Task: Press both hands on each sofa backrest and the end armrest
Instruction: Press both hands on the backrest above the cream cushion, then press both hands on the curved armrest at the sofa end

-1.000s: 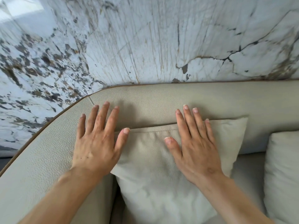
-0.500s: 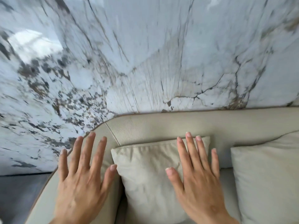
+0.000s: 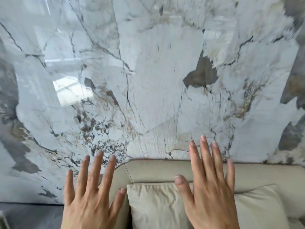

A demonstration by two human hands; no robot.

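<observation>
The beige leather sofa backrest (image 3: 161, 171) runs along the bottom of the head view and curves down at its left end. A beige cushion (image 3: 153, 205) leans against it. My left hand (image 3: 89, 199) is raised, fingers spread, in front of the curved left end and the wall. My right hand (image 3: 209, 192) is also lifted with fingers spread, in front of the cushion and the backrest. Whether either palm touches the sofa cannot be told; both hands hold nothing.
A glossy white marble wall (image 3: 148, 80) with dark veins stands right behind the sofa. A second beige cushion (image 3: 260, 204) lies at the right. Dark grey floor (image 3: 31, 215) shows at the lower left beside the sofa's end.
Both hands have come off the backrest and cushion and risen. The view has tilted up, so more wall and less sofa shows.
</observation>
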